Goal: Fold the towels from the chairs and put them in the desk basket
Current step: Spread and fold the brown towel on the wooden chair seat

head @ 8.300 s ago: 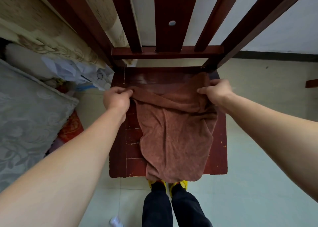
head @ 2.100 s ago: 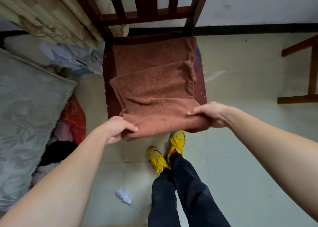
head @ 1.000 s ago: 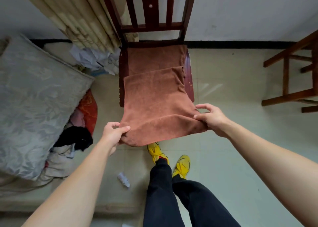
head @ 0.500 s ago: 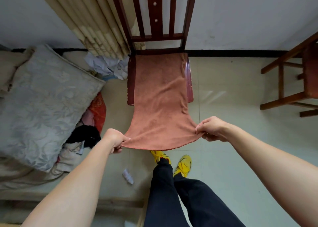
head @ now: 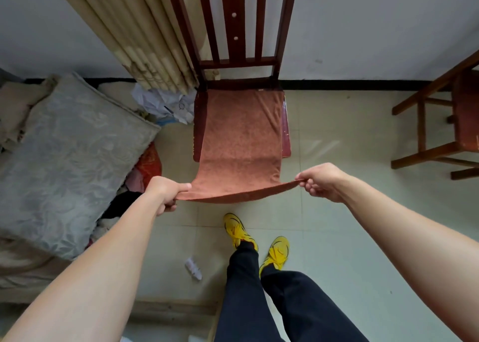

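Here my left hand (head: 166,190) and right hand (head: 320,181) each pinched a near corner of the towel (head: 239,139), stretched flat from the chair (head: 198,124) seat.

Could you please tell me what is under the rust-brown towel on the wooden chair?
Under the rust-brown terry towel is the dark red wooden chair seat; only its side strips show, the middle is covered.

A white wall (head: 363,25) meets pale floor tiles (head: 350,212) beside beige curtains (head: 145,36).
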A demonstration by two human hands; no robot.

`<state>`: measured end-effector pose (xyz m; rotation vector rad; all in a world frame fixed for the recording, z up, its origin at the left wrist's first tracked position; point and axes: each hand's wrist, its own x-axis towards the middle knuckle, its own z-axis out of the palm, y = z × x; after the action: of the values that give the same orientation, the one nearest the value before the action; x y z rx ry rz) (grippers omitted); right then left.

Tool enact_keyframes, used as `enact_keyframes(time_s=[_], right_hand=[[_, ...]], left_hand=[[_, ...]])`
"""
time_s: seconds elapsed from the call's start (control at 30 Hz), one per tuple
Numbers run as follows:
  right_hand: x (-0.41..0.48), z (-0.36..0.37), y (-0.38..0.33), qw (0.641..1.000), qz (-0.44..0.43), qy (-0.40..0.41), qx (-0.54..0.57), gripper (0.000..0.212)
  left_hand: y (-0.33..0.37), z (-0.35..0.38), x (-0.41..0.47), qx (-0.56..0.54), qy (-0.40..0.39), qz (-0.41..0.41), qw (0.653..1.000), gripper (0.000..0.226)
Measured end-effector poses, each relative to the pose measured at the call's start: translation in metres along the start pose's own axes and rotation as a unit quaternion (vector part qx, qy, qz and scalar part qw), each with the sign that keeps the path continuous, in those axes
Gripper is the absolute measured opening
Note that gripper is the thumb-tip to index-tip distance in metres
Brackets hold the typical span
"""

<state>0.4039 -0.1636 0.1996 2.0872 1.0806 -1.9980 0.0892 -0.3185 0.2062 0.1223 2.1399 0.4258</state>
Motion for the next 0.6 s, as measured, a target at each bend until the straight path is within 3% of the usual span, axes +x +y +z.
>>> enact_keyframes(time_s=[0.1,0.2,0.3,0.4,0.47,0.6], right_hand=[[0.002,-0.001,-0.019,0.988,-0.052,0.005,0.143,0.003],[0.010,-0.003,-0.039,0.982,-0.097,0.016,0.161,0.018],[0.025,0.000,-0.062,0.984,-0.127,0.106,0.065,0.017],[0.048,0.002,-0.085,0.971,-0.149,0.187,0.010,0.004],[0.060,0.002,-0.101,0.960,-0.162,0.227,-0.035,0.005],[0.089,-0.001,-0.131,0.949,-0.165,0.261,-0.060,0.007]], left_hand=[[0.020,-0.011,0.004,-0.147,-0.060,0.030,0.987,0.018],[0.044,-0.020,0.008,-0.189,-0.089,0.084,0.974,0.013],[0.069,-0.026,0.023,-0.055,-0.040,0.143,0.987,0.024],[0.097,-0.027,0.049,0.136,0.051,0.210,0.967,0.018],[0.115,-0.027,0.069,0.186,0.074,0.234,0.951,0.015],[0.153,-0.023,0.117,0.204,0.041,0.257,0.944,0.023]])
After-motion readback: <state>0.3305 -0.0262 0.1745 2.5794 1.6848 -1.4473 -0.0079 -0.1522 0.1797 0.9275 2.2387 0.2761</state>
